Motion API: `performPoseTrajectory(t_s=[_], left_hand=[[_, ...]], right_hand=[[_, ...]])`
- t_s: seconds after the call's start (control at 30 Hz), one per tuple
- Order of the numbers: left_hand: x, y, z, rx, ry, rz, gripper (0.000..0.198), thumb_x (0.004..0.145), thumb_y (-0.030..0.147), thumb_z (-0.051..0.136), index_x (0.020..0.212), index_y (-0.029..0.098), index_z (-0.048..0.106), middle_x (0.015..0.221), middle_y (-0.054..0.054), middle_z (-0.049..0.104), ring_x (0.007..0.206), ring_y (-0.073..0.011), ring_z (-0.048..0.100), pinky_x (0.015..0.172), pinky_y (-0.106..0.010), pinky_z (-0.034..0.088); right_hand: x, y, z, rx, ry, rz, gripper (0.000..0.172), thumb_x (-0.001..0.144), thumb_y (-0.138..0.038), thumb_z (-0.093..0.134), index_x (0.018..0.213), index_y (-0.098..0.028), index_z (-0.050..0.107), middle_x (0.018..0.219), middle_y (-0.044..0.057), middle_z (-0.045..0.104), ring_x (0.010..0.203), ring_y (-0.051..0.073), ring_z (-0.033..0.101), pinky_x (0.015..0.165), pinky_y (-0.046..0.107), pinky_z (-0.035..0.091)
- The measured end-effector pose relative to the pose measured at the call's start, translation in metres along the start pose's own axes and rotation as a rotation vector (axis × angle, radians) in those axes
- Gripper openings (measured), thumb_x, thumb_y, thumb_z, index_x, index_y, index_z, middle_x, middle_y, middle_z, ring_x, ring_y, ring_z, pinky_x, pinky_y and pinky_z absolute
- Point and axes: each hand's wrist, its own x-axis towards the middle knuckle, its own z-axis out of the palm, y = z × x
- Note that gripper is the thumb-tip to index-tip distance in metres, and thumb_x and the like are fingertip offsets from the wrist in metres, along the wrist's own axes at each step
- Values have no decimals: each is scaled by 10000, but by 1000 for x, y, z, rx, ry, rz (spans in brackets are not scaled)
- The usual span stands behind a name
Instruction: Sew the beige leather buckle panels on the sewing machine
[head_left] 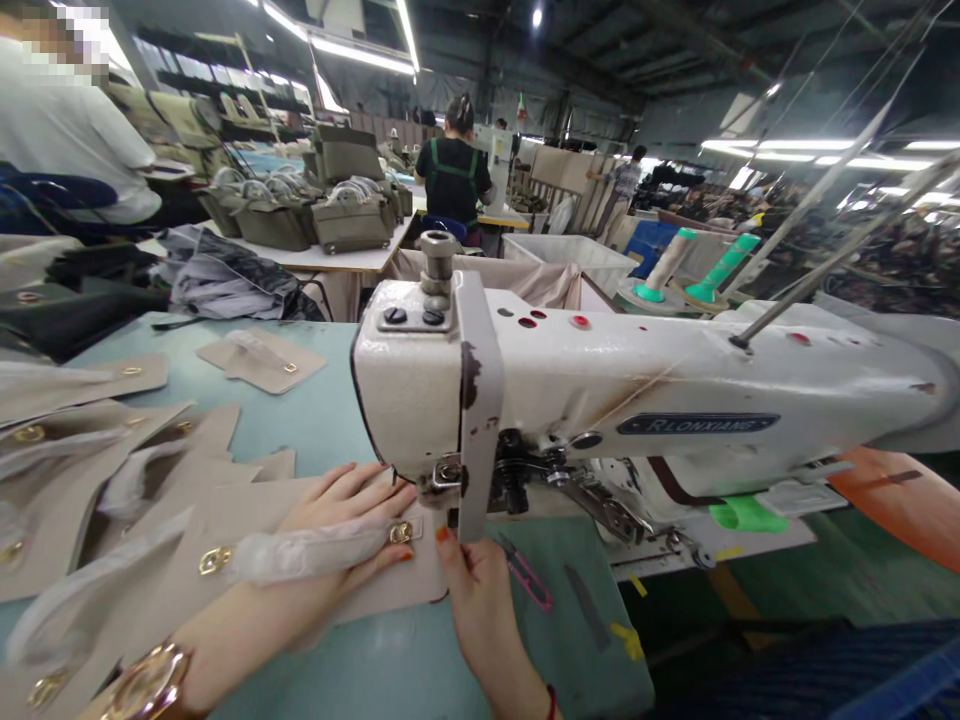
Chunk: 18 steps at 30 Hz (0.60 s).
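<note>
A beige bag panel (pixel 315 600) lies on the table with its right edge at the sewing machine's head (pixel 409 380). Across it runs a handle (pixel 315 553) in clear plastic wrap, with gold rings at both ends. My left hand (pixel 352 515) rests flat on the panel, fingers spread, its wrist passing beneath the handle. At the panel's right edge, just in front of the needle area, my right hand (pixel 484 590) pinches the edge, thumb on top; its other fingers are partly hidden. Pink thread snips (pixel 529 580) lie to the right of that hand.
More beige panels with wrapped handles (pixel 142 465) pile up at left; another panel (pixel 259 360) lies behind. Thread cones (pixel 720 268) stand beyond the machine arm. Finished-looking bags (pixel 352 205) fill a table behind. Co-workers sit ahead (pixel 454 170) and at left (pixel 71 140).
</note>
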Motion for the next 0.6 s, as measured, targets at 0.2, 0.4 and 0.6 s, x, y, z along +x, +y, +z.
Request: performPoseTrajectory(t_s=[0.2, 0.4, 0.6], left_hand=[[2, 0, -4, -112, -3, -41, 359, 898, 426, 524, 1178, 223, 621, 1183, -53, 659, 1093, -244, 563, 991, -399, 421], [2, -4, 1, -127, -21, -70, 385, 888, 459, 529, 1158, 208, 640, 1168, -51, 680, 1123, -262, 562, 1013, -438, 413], [-1, -8, 8, -133, -4, -86, 398, 874, 505, 528, 1139, 238, 658, 1164, -29, 690, 1145, -266, 567, 1020, -435, 411]], right_hand=[[3, -3, 0, 75, -32, 65, 571, 876, -625, 388, 644, -122, 527, 539, 0, 439, 465, 82, 428, 405, 150, 335], [-14, 7, 2, 87, -75, 43, 532, 920, -577, 395, 748, -117, 600, 607, 37, 586, 532, 107, 572, 465, 143, 407], [-30, 16, 1, 72, -102, 17, 501, 955, -508, 392, 813, -125, 683, 738, 68, 679, 601, 98, 601, 514, 137, 425]])
